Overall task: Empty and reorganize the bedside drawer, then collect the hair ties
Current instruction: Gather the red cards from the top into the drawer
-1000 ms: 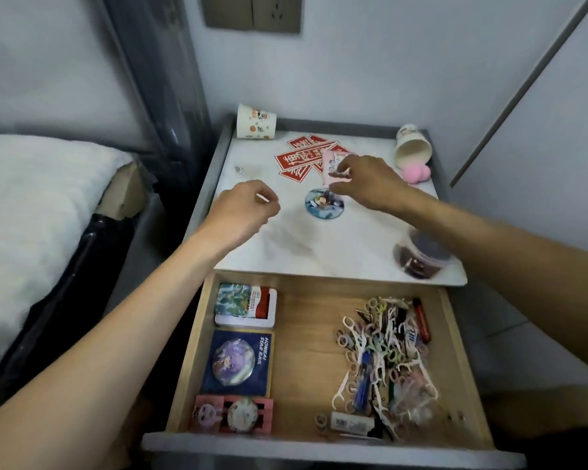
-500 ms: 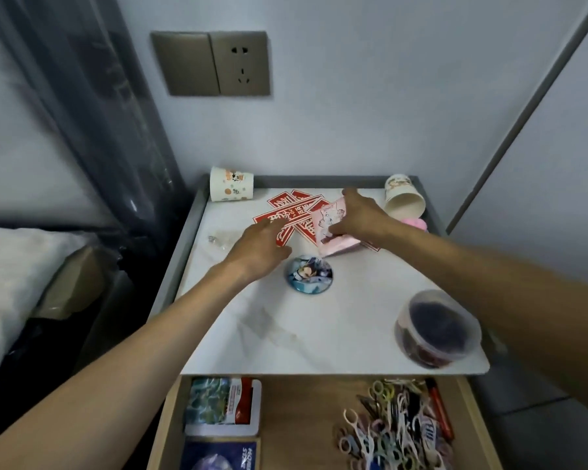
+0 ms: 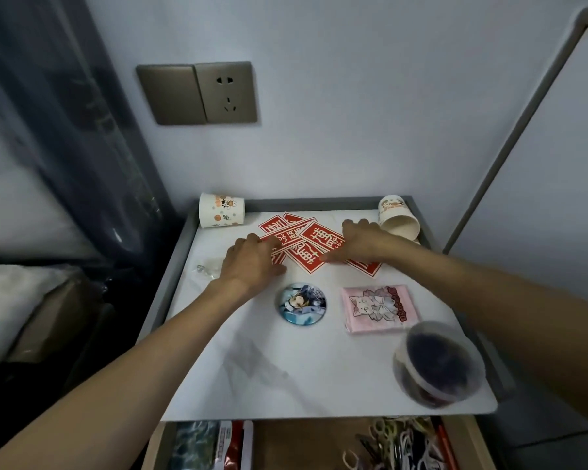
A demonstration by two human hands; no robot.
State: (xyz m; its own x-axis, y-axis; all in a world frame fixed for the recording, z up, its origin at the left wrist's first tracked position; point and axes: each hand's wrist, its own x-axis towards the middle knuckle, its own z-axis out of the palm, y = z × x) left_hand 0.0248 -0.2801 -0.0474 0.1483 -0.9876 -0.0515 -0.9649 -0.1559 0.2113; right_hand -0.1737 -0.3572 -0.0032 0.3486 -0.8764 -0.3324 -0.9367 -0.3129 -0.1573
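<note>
Several red paper cutouts (image 3: 311, 247) lie fanned at the back of the white bedside tabletop (image 3: 319, 368). My left hand (image 3: 252, 262) rests on their left side with its fingers laid over the paper. Over on their right side my right hand (image 3: 360, 244) presses down with flat fingers. A pink cat packet (image 3: 379, 308) lies flat in front of my right hand, beside a round anime badge (image 3: 302, 303). The open drawer (image 3: 286, 446) shows at the bottom edge, with a heap of hair ties (image 3: 394, 446) on its right.
A paper cup (image 3: 221, 210) stands at the back left corner and another cup (image 3: 399, 217) lies tipped at the back right. A lidded plastic tub (image 3: 438, 364) sits at the front right. A small clear item (image 3: 206, 269) lies near the left edge. A box (image 3: 214, 446) lies in the drawer's left.
My right hand has let go of the pink packet, which now lies flat on the tabletop. Both hands have moved back onto the red cutouts. The view has tilted upward.
</note>
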